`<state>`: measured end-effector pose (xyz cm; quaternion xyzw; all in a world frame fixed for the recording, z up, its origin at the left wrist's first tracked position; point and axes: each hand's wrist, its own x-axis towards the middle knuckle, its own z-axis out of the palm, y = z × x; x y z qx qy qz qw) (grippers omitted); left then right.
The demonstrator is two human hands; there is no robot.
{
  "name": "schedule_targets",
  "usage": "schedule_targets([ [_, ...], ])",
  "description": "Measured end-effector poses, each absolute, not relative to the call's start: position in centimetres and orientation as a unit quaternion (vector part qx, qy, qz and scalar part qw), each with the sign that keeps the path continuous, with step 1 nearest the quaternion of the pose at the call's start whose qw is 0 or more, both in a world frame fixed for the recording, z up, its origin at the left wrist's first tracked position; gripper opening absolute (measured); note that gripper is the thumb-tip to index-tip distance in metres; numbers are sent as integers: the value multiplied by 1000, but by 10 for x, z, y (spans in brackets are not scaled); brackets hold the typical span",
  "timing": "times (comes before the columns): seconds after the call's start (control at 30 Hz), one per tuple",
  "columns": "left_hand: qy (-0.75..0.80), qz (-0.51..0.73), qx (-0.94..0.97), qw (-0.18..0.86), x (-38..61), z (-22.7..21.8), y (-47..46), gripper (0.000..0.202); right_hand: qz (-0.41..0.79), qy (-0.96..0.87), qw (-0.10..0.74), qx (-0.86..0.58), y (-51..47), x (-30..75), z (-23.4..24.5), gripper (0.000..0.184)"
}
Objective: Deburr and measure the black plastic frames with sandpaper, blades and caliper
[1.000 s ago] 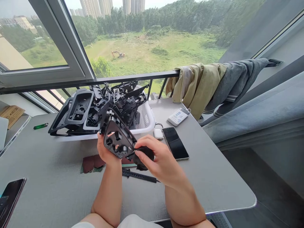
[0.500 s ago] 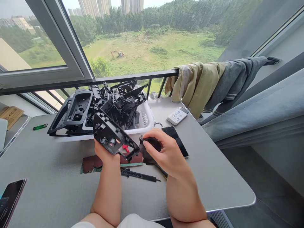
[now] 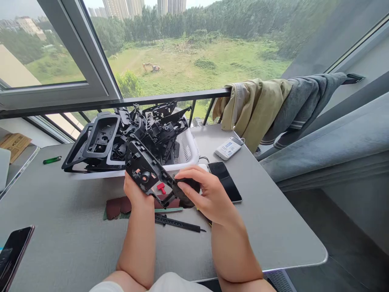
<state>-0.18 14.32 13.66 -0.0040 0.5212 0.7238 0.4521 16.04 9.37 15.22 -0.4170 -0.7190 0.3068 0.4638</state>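
My left hand (image 3: 137, 190) grips a black plastic trim panel (image 3: 144, 164) from below and tilts it up over the table. The panel has clips along its edge and a round boss on its face. Pinched between the thumb and fingers of my right hand (image 3: 206, 194) is a dark ragged-edged sheet (image 3: 186, 194), maybe sandpaper. It meets the panel's right lower end. Beneath lie maroon sandpaper strips (image 3: 117, 207), a small red plastic piece (image 3: 161, 187) and a black caliper (image 3: 182, 224). A tool under my right hand is mostly hidden.
A white basket (image 3: 191, 148) heaped with black plastic parts (image 3: 158, 129) stands at the back. Right of it are a white device (image 3: 229, 148) and a dark-screened phone (image 3: 226, 182). Another phone (image 3: 15, 255) lies front left, a green lighter (image 3: 52, 160) back left. Clothes (image 3: 258, 105) hang on the railing.
My right hand has moved left with the dark sheet, which now overlaps the panel's right end. The panel has shifted slightly right and turned a little. The view has shifted slightly.
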Motion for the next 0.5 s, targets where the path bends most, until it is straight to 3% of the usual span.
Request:
schedule_targets([
  [0.17, 476, 739, -21, 476, -7, 138, 143, 21, 318, -766, 352, -435, 94, 167, 150, 20],
  [0.37, 415, 765, -1, 492, -10, 138, 141, 31, 310, -726, 455, -413, 93, 162, 151, 15],
  [0.5, 450, 765, -20, 460, -4, 140, 140, 28, 305, -763, 375, -429, 97, 156, 144, 18],
])
